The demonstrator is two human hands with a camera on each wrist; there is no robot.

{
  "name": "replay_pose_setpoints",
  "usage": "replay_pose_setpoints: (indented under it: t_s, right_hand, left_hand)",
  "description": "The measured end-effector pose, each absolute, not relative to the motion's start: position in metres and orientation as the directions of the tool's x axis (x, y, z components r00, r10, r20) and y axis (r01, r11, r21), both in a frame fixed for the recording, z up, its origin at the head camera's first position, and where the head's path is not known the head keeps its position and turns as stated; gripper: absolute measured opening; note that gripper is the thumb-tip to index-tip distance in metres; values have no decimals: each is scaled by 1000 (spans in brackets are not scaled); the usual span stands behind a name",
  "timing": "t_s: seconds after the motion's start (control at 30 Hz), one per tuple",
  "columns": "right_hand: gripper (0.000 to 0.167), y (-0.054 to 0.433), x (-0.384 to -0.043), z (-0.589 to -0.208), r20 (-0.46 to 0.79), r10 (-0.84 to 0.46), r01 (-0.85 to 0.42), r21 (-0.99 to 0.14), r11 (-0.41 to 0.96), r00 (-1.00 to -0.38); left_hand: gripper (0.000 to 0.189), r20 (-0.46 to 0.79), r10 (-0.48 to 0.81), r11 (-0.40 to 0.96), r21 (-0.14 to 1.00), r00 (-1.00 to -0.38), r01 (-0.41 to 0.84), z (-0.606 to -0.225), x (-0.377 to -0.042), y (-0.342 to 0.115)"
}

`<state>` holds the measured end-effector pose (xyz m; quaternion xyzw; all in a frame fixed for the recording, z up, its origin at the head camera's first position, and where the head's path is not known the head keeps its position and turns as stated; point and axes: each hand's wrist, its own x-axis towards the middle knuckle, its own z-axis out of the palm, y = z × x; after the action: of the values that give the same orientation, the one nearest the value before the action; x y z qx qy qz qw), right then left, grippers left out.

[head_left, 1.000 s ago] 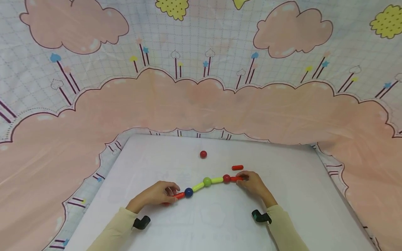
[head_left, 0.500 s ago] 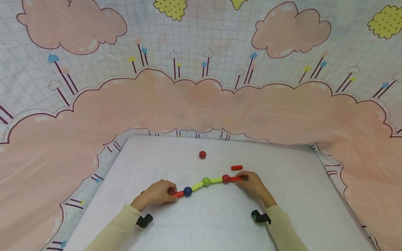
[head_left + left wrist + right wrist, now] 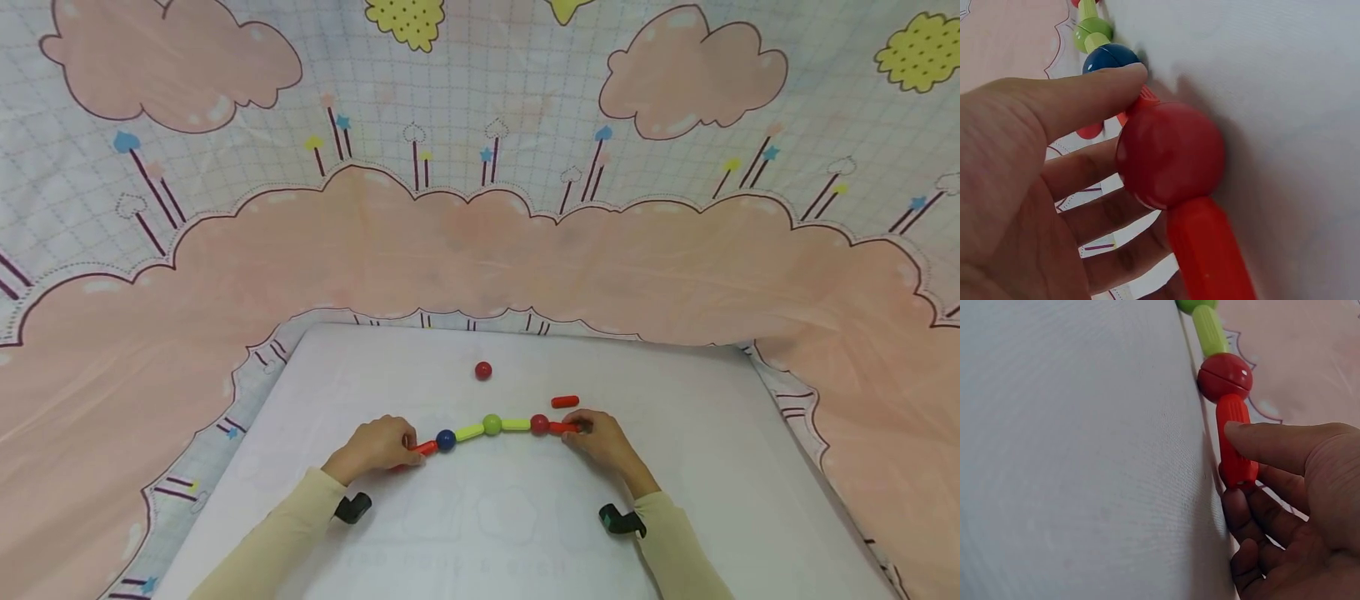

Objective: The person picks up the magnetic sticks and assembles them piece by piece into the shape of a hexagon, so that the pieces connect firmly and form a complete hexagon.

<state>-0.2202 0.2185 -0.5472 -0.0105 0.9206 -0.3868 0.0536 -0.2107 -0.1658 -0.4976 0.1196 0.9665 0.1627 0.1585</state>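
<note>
A chain of magnetic rods and balls lies across the white table between both hands. From left to right the head view shows a red rod (image 3: 426, 448), a blue ball (image 3: 446, 441), a yellow-green rod (image 3: 470, 432), a green ball (image 3: 492, 424), another yellow-green rod (image 3: 515, 424) and a red ball (image 3: 540, 424). My left hand (image 3: 375, 444) pinches the red rod beside the blue ball. In the left wrist view, a second red ball (image 3: 1172, 155) and red rod (image 3: 1209, 250) continue the chain. My right hand (image 3: 600, 435) pinches the right-end red rod (image 3: 1232, 411) between thumb and fingers.
A loose red ball (image 3: 483, 370) lies farther back on the table (image 3: 480, 533). Another loose red rod (image 3: 565, 402) sits just beyond the right hand. A patterned cloth (image 3: 480, 258) hangs behind the table and along its sides.
My left hand has moved away from the body, swinging the chain's left part back, so the chain now runs straighter. The right hand stays in place, holding its rod.
</note>
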Motion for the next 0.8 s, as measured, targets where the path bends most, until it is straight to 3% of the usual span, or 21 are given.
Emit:
replay_pose_setpoints:
  t_s: [0.27, 0.53, 0.8]
  right_hand:
    - [22, 218, -221, -550, -79, -54, 20, -719, 695, -995]
    - [22, 217, -221, -550, -79, -59, 15, -717, 697, -995]
    - [21, 216, -222, -554, -74, -53, 17, -721, 692, -996]
  left_hand:
    - [21, -286, 306, 896, 410, -908, 172, -496, -213, -163]
    - [15, -365, 291, 841, 538, -884, 55, -503, -221, -159]
    - [14, -365, 282, 851, 523, -887, 55, -504, -219, -155]
